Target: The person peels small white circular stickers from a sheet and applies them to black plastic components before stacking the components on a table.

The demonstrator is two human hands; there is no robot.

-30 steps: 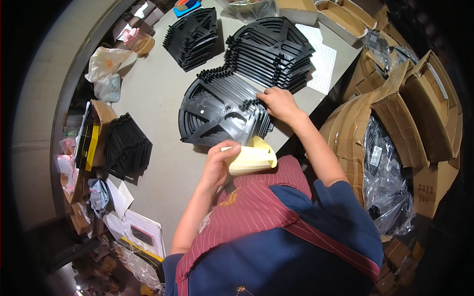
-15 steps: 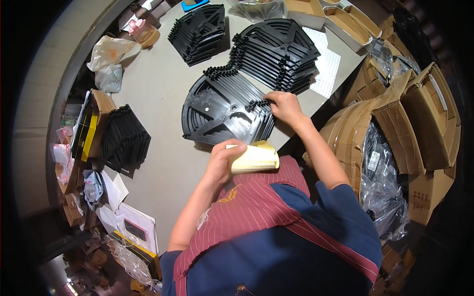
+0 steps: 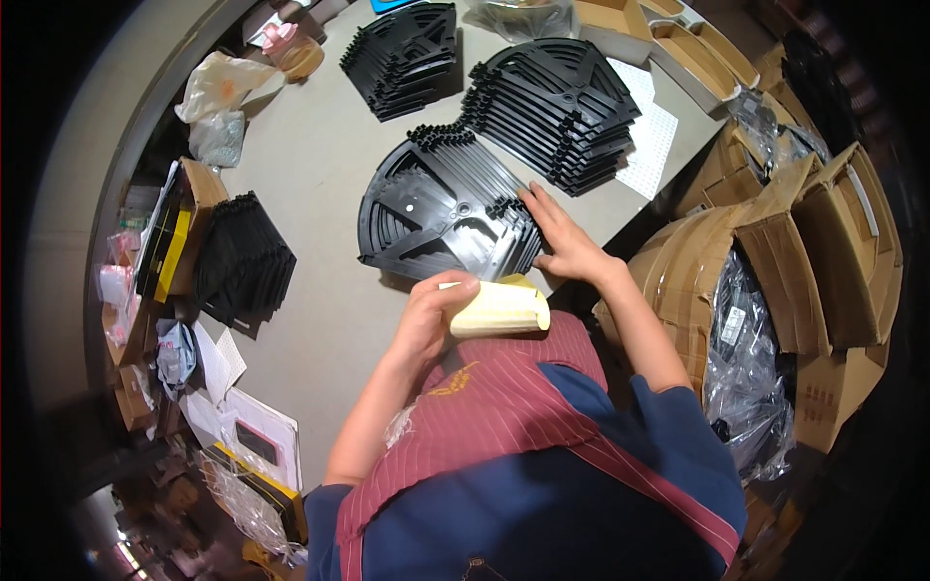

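Observation:
My left hand (image 3: 428,317) holds a pale yellow folded sheet (image 3: 496,308) close to my chest, at the near edge of the grey table (image 3: 310,165). My right hand (image 3: 562,242) lies flat with fingers spread on the right edge of a stack of black fan-shaped plastic plates (image 3: 446,208) in the middle of the table. A taller stack of the same black plates (image 3: 552,107) sits just behind it, and a third stack (image 3: 402,53) is farther back.
Another stack of black parts (image 3: 242,257) lies at the table's left, by a yellow-and-black box (image 3: 165,242). Plastic bags (image 3: 218,92) sit at the far left. Open cardboard boxes (image 3: 804,242) with plastic-wrapped contents crowd the right side. Papers (image 3: 242,426) lie at the near left.
My right hand has slid down along the edge of the middle stack toward me. The left hand with the yellow sheet has stayed about where it was.

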